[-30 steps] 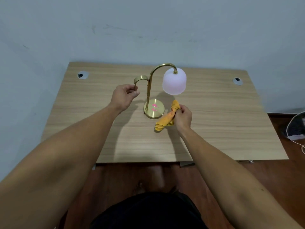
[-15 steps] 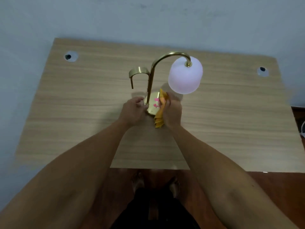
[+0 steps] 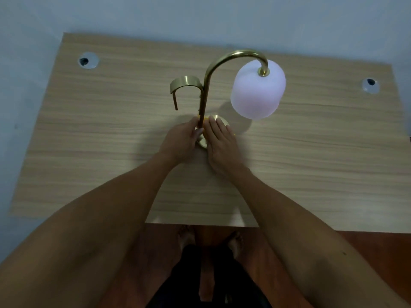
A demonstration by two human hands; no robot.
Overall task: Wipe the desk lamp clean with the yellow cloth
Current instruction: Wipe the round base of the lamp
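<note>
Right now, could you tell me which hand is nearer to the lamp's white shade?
Right. The right hand lies on the base just below the shade; the left hand sits beyond the stem, farther left.

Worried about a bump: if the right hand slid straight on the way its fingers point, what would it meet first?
Probably nothing at once: the right hand points across the lamp base toward bare desk; the shade seems higher, though depth is unclear.

Your view is dim and slightly soft; the glowing white frosted lampshade [image 3: 258, 88] beyond your right hand [image 3: 221, 144] casts faint shadows on the wood-grain desk [image 3: 311, 152], whose edges bow.
</note>
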